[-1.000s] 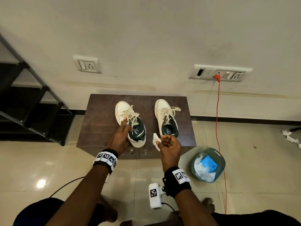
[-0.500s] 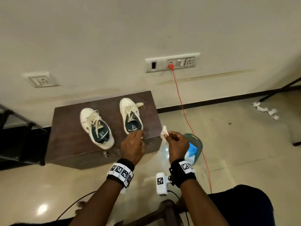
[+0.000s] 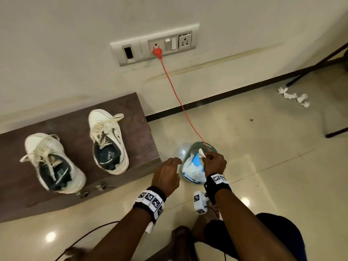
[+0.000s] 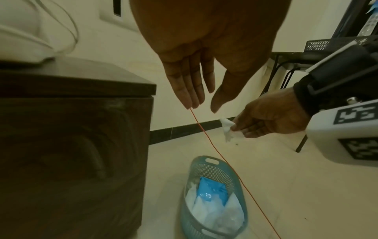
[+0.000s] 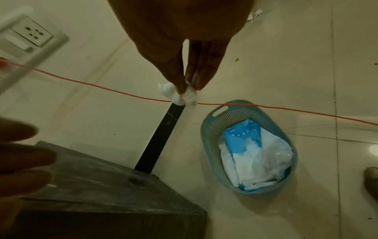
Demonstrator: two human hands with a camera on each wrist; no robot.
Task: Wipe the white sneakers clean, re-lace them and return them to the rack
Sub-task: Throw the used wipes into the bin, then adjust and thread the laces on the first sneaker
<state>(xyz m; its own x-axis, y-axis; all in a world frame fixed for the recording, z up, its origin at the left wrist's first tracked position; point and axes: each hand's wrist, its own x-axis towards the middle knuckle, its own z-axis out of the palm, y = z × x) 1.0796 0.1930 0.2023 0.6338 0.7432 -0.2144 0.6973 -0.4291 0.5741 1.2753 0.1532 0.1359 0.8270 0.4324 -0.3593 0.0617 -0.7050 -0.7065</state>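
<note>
Two white sneakers with dark green insides stand on a low brown cabinet (image 3: 131, 113): the left sneaker (image 3: 50, 161) and the right sneaker (image 3: 108, 140), both with loose cream laces. My right hand (image 3: 213, 162) pinches a crumpled white wipe (image 5: 180, 94) between thumb and fingertips, above a teal basket (image 5: 210, 134) on the floor. The wipe (image 4: 229, 129) also shows in the left wrist view. My left hand (image 3: 166, 173) hovers empty just off the cabinet's right end, fingers straight and relaxed (image 4: 190, 90).
The basket (image 4: 212, 168) holds a blue wipe pack (image 5: 243, 135) and white sheets. A red cable (image 3: 177, 95) runs from a wall socket (image 3: 156, 47) down past the basket. Crumpled tissues (image 3: 293, 96) lie on the tiled floor at the far right, near black furniture legs (image 3: 316, 66).
My view has swung right, off the rack. The left hand left the left sneaker and moved right past the cabinet. The right hand carried the wipe right, over the basket.
</note>
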